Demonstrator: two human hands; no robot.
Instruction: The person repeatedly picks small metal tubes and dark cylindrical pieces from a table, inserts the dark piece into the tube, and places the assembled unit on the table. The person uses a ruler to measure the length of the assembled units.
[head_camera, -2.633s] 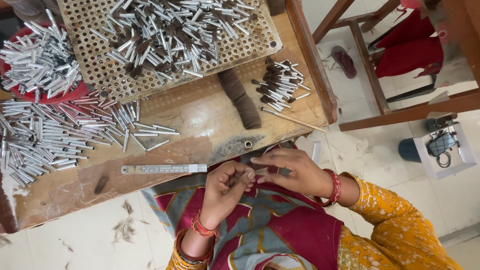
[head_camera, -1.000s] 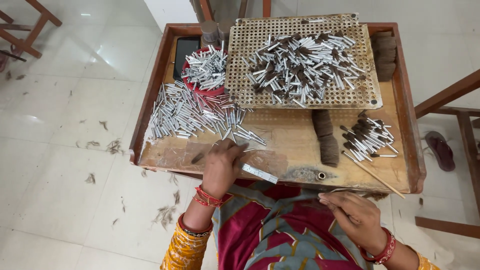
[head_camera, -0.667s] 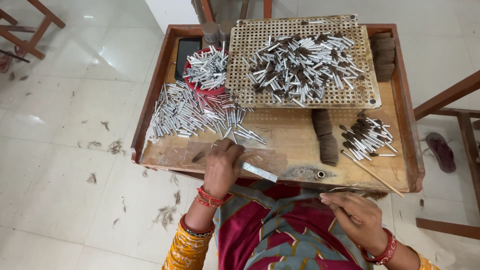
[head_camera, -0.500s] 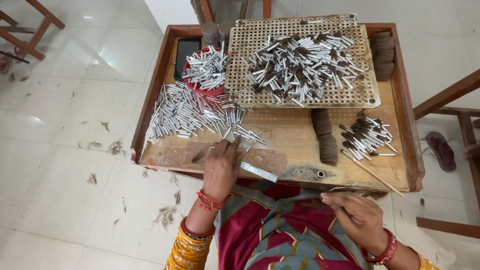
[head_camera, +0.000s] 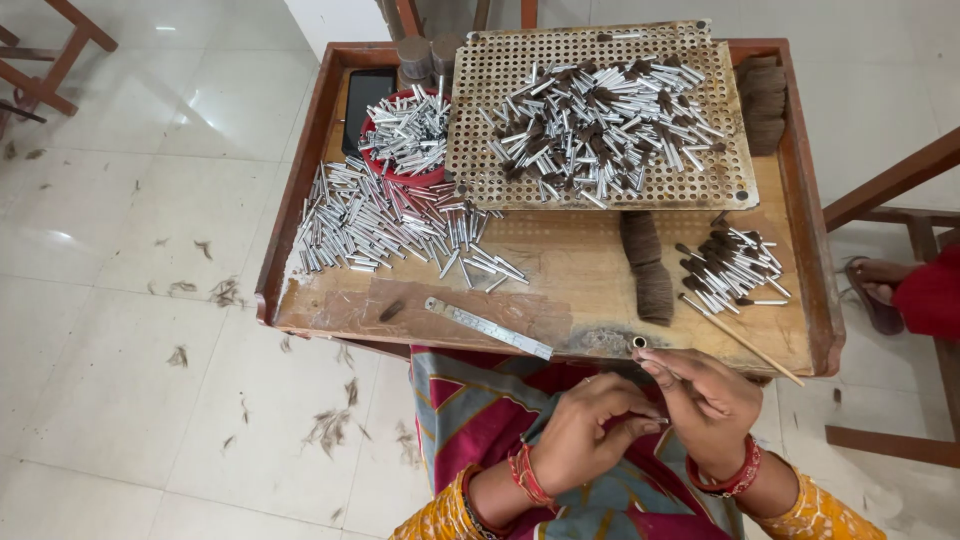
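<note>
The left hand has been drawn back from the surface and is now met with the right hand over the lap, both sets of fingers pressed together on a small metal tube. Beyond the fingers, many filled tubes are laid by, while a heap of empty tubes is left.

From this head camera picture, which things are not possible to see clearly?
- What the left hand and right hand pinch: covered by the fingers, too small.
- The dark flat thing at the tray's back: partly under the red bowl of metal tubes.
- The person at the right edge: only a foot and red cloth show.
- The holes in the perforated board: filled or not, too small.
</note>
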